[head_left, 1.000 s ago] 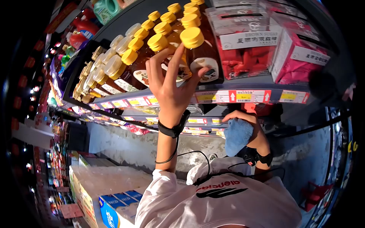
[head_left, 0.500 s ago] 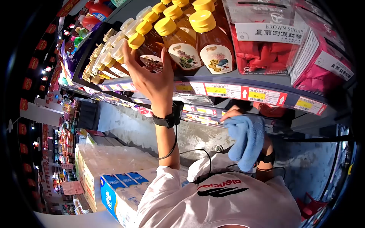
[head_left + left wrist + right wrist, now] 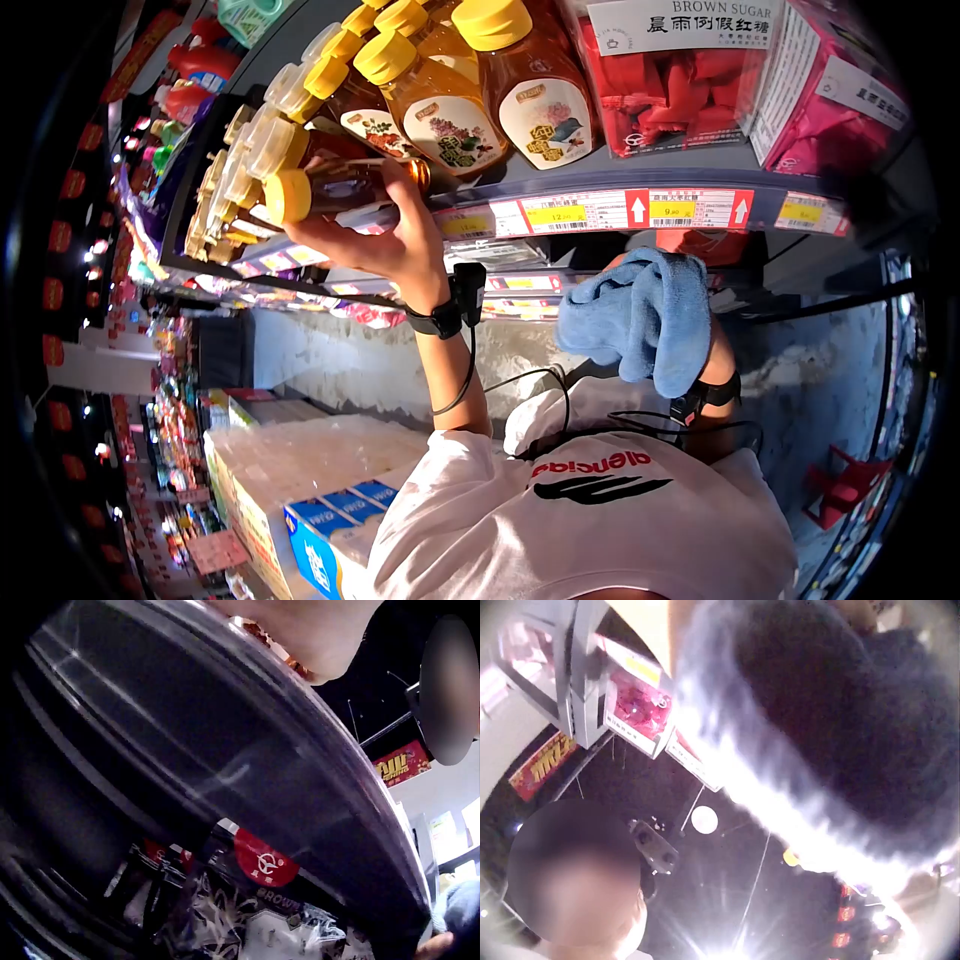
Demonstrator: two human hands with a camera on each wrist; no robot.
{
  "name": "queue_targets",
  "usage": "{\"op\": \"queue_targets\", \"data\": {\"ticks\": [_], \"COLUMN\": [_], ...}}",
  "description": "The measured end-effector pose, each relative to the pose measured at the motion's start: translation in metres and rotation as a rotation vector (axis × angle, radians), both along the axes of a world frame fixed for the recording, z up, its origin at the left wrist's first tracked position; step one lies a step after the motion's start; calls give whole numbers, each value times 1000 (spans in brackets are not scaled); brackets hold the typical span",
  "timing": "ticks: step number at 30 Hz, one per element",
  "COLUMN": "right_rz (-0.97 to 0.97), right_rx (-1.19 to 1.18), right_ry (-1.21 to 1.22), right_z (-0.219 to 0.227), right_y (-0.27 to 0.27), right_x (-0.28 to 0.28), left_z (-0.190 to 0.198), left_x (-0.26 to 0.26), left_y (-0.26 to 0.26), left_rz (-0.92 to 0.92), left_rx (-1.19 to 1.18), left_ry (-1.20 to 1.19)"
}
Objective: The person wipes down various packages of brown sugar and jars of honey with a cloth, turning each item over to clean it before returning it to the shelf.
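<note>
My left hand grips a honey bottle at the front of the upper shelf, with thumb and fingers on either side of it. The bottle is tipped on its side, its yellow cap pointing left. Upright honey bottles with yellow caps and pale labels stand just behind. Lower and to the right, my right hand holds a bunched blue cloth, which hides most of the fingers. That cloth fills much of the right wrist view as a dark, fuzzy mass.
Bags of brown sugar stand right of the bottles. Price tags run along the shelf edge. Clear-capped bottles line the left end. More packets sit under the shelf. Wrapped cartons are on the floor at left.
My left hand has moved left along the bottles and tipped one out of its row towards the shelf front. The right hand has raised the cloth, now more bunched.
</note>
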State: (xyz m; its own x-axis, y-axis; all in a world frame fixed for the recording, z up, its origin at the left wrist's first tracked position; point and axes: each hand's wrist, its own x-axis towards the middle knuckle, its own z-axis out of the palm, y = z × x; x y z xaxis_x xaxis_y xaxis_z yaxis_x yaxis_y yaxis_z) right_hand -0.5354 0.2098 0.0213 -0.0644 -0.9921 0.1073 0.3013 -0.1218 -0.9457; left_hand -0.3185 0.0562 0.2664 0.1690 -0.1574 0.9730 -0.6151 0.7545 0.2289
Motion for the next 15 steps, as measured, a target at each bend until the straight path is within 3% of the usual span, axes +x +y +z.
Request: {"op": "queue_targets", "data": {"ticks": [1, 2, 3, 5, 6, 7, 8, 9, 10, 11, 12, 13, 14, 15], "right_rz": [-102, -123, -148, -182, -194, -235, -268, -288, -356, -368, -413, -452, -395, -440], "right_rx": [-65, -66, -88, -118, -112, 3, 104, 193, 67, 64, -37, -137, -221, -333], "right_ry": [61, 81, 394, 1019, 1036, 562, 81, -406, -414, -408, -157, 98, 3, 168], "right_z": [-7, 18, 68, 143, 131, 100, 69, 55, 125, 158, 183, 195, 186, 215], "right_y": [1, 1, -1, -6, -6, -7, -8, -6, 6, 2, -6, -12, -19, -21], "right_x": [0, 2, 8, 23, 28, 36, 45, 54, 82, 96, 106, 116, 127, 148], "left_z": [-2, -1, -1, -4, -2, 0, -9, -14, -31, -48, -34, -17, -23, -36], "left_x": [3, -1, -3, 7, 8, 10, 25, 6, 17, 37, 65, 31, 41, 45], "left_y": [-7, -6, -3, -3, 2, 8, 9, 25, 38, 53, 64, 77, 90, 93], "left_rz": [-149, -234, -318, -142, -189, -236, -170, -286, -547, -806, -729, -546, -615, -720], "left_rx": [36, 74, 112, 37, -33, -105, -169, -196, -162, -125, -221, -367, -292, -232], "left_ry": [30, 108, 188, 107, 142, 175, 212, 549, 571, 587, 118, 437, 273, 158]}}
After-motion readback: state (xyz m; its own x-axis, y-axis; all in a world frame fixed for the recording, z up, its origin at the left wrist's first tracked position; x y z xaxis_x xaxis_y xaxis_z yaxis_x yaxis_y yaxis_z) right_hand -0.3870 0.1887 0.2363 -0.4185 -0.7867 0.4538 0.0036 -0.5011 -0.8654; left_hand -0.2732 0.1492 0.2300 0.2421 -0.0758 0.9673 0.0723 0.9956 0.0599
